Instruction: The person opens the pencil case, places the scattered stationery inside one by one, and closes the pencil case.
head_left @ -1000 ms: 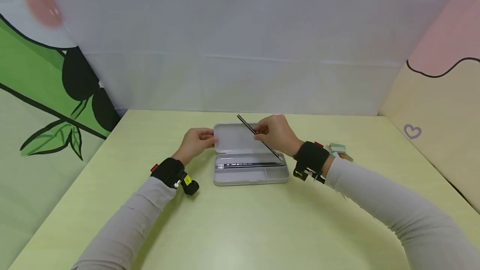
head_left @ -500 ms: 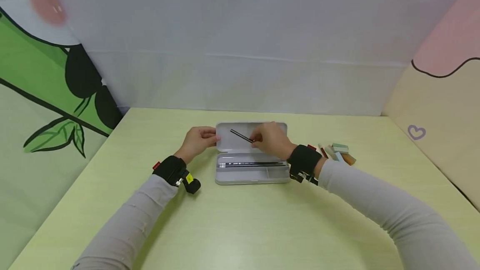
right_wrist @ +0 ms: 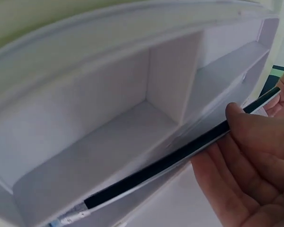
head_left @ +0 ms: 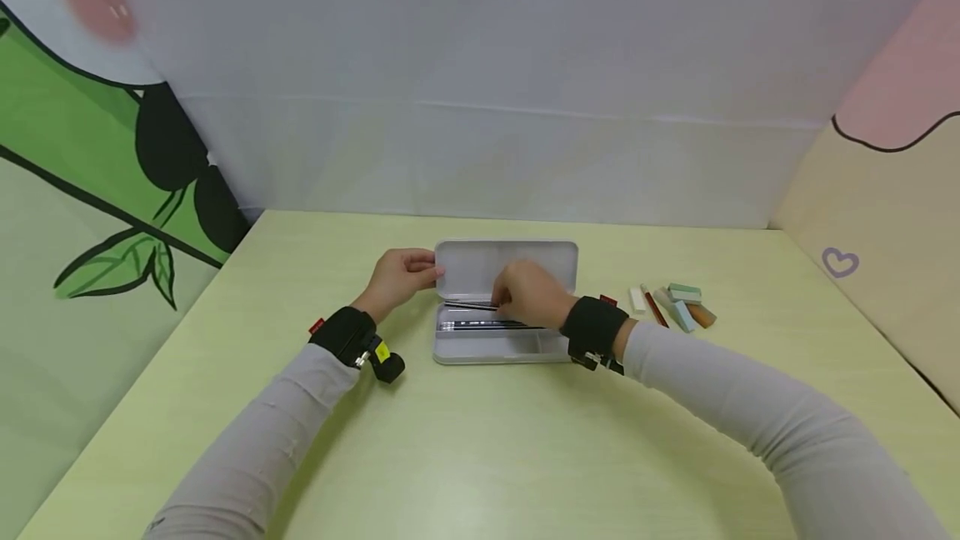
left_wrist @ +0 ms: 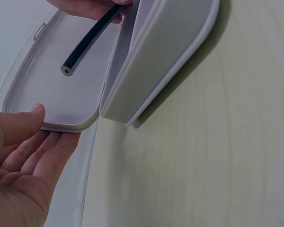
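Black pencil (right_wrist: 156,166) pinched in the right hand (head_left: 528,294)

The right hand's grip is narrow, thumb against fingers, with this one pencil between them. The pencil is above one open, pale grey case (head_left: 480,359), near the line where lid (head_left: 468,267) and base meet; whether it touches either I cannot tell. The left hand (head_left: 401,277) has one corner of the lid in its grip, thumb on the inner face, fingers beneath.

Inside the base, a group of dark pencils (head_left: 480,325) lies along the rear compartment, too close together to count. In front of them, one divider (right_wrist: 173,80) makes two compartments, the left longer than the right.

Two black wristbands (head_left: 341,333) and two light grey sleeves (head_left: 247,440) show.

To the right of the case, on the pale tabletop (head_left: 465,448), lie one white block (head_left: 637,300), one dark red stick (head_left: 655,307), one green-topped block (head_left: 684,290), one pale blue block (head_left: 683,317) and one brown block (head_left: 702,316), most of them close together.
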### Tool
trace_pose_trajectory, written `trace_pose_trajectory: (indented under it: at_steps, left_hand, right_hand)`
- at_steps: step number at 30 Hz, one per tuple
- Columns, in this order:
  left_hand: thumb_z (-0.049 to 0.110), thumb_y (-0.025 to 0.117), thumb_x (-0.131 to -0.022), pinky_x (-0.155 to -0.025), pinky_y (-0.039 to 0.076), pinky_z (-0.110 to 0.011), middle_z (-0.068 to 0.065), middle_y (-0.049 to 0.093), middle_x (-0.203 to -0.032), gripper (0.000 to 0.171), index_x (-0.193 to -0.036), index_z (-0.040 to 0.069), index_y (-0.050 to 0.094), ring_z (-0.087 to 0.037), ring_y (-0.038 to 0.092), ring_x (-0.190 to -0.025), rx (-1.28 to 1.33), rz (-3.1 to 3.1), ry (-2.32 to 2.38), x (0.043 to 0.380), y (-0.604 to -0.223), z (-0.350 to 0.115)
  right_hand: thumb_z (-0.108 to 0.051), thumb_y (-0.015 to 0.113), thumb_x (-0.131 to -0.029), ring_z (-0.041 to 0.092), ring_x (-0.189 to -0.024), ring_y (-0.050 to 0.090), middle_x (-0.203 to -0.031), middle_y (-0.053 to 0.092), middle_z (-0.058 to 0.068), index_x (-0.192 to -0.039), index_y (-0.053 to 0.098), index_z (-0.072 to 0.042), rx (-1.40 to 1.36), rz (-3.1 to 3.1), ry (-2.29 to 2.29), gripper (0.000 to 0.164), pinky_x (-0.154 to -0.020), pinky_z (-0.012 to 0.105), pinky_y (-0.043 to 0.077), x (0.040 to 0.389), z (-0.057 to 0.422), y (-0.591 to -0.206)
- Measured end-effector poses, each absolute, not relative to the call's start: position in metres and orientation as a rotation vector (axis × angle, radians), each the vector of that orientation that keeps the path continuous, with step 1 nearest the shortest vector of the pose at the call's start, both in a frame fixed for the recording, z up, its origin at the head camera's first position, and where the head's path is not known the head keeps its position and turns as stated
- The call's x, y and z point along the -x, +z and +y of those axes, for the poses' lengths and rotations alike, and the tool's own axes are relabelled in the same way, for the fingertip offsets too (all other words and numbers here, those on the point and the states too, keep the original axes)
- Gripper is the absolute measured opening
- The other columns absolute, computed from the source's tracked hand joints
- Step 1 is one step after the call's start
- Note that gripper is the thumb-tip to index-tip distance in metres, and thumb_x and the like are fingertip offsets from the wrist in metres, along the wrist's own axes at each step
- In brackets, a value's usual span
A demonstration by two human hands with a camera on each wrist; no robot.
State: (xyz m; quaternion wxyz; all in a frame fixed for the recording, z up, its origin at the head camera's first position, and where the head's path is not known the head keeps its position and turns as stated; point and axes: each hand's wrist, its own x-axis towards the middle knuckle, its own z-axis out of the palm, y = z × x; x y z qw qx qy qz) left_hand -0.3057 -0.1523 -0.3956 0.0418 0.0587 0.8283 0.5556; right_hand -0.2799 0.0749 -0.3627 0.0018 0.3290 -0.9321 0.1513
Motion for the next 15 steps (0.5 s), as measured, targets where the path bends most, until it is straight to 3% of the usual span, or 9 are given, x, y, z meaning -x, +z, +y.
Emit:
trace_pose_trajectory:
  at_steps: [15]
  left_hand:
    - [0.012,0.064,-0.093,-0.093,0.058,-0.037,-0.024,0.066,-0.121,0.036,-0.125,-0.004,0.060,-0.028,0.070,-0.103,-0.191,2.516,1.713,0.304,-0.394,-0.152]
  right_hand:
    - [-0.004,0.074,-0.081,0.012,-0.068,0.061,-0.077,0.074,0.007,-0.080,0.076,-0.002,-1.095,-2.903,0.422,0.003,-0.064,0.022,0.054,0.280,0.072,-0.377]
